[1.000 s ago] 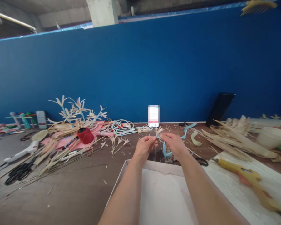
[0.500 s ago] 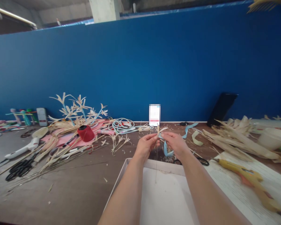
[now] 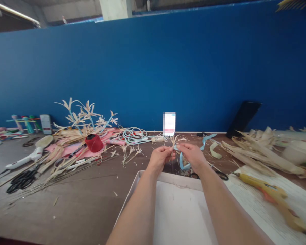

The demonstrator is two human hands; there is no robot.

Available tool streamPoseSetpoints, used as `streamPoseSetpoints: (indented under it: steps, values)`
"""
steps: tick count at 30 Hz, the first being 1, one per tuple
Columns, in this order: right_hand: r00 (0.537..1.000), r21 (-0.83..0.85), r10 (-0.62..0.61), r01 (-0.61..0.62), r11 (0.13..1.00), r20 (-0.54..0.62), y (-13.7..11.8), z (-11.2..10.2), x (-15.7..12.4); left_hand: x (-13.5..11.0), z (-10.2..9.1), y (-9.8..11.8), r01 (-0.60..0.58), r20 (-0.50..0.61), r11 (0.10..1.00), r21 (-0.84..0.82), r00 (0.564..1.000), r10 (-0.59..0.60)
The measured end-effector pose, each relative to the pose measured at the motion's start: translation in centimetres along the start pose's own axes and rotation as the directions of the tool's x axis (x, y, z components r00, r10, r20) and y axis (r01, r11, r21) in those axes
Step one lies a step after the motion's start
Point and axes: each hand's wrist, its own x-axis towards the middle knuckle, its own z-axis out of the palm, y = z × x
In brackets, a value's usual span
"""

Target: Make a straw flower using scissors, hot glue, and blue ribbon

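Observation:
My left hand (image 3: 160, 157) is closed, pinching a pale flower (image 3: 177, 140) of thin, dry-looking petals just below its head. Its thin stem (image 3: 173, 183) hangs straight down over a shallow white box (image 3: 181, 211). Close beside it, my right hand (image 3: 190, 154) pinches the end of a light blue ribbon (image 3: 181, 164) against the flower's base. The rest of that ribbon curls down below the right hand. Partly hidden by the right forearm, dark scissor handles (image 3: 221, 175) lie behind the box.
Left are a red thread spool (image 3: 94, 143), black scissors (image 3: 22, 180), a white glue gun (image 3: 25, 160) and finished flowers (image 3: 76, 117). Right are a yellow glue gun (image 3: 270, 194) on paper, dry husks (image 3: 260, 149) and a white bowl (image 3: 298, 151). A lit phone (image 3: 169, 124) leans against the blue partition (image 3: 153, 68).
The view has shifted slightly. The flower's petals look more spread and turned. Both hands keep their pinch at nearly the same place, with the ribbon still at the flower's base.

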Motion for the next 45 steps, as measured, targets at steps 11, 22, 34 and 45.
streamPoseSetpoints:
  steps: [11, 22, 34, 45]
  values:
    - [0.997, -0.107, -0.056, 0.051, 0.993, -0.052, -0.28, -0.03, -0.36, 0.01, 0.04, 0.08, -0.009, 0.002, 1.0, -0.005, 1.0, 0.009]
    - [0.995, -0.13, -0.096, 0.095, 0.987, -0.006, 0.47, -0.31, 0.07, -0.22, 0.17, 0.2, 0.009, 0.002, 1.0, 0.005, 1.0, -0.009]
    - [0.998, -0.109, -0.065, 0.066, 0.992, 0.015, 0.36, -0.39, 0.07, -0.16, 0.11, 0.05, 0.022, 0.008, 1.0, 0.001, 1.0, -0.022]
    - [0.998, -0.025, -0.03, 0.031, 0.999, 0.058, 0.48, -0.38, 0.17, -0.07, -0.09, 0.22, 0.01, -0.002, 1.0, -0.018, 1.0, -0.01]
